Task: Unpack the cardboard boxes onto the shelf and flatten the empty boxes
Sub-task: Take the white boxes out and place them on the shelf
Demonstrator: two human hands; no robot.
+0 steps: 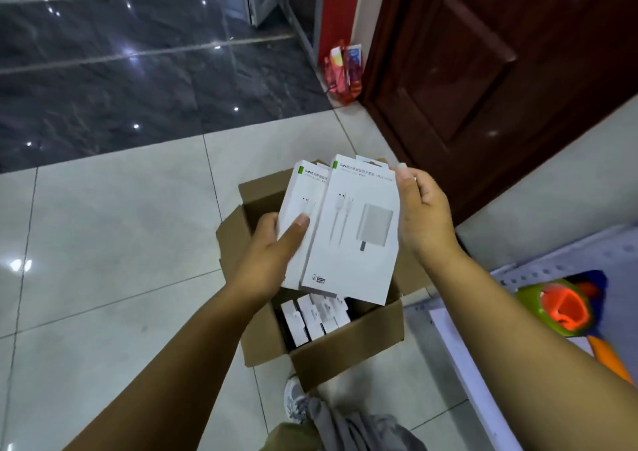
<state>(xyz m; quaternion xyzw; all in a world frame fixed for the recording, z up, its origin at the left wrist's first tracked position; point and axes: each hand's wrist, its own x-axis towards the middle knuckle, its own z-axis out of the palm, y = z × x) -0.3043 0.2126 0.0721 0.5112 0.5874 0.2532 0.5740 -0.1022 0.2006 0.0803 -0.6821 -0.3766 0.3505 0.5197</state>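
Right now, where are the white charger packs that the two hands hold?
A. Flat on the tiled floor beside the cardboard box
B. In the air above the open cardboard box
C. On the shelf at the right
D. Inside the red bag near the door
B: the left hand and the right hand hold the white charger packs up over the open cardboard box, in which more white packs stand.

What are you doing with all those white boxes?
A person is unpacking an open cardboard box on the floor. The left hand and right hand hold a few white charger packs above it. More packs remain inside, so it isn't empty. A shelf sits at right.
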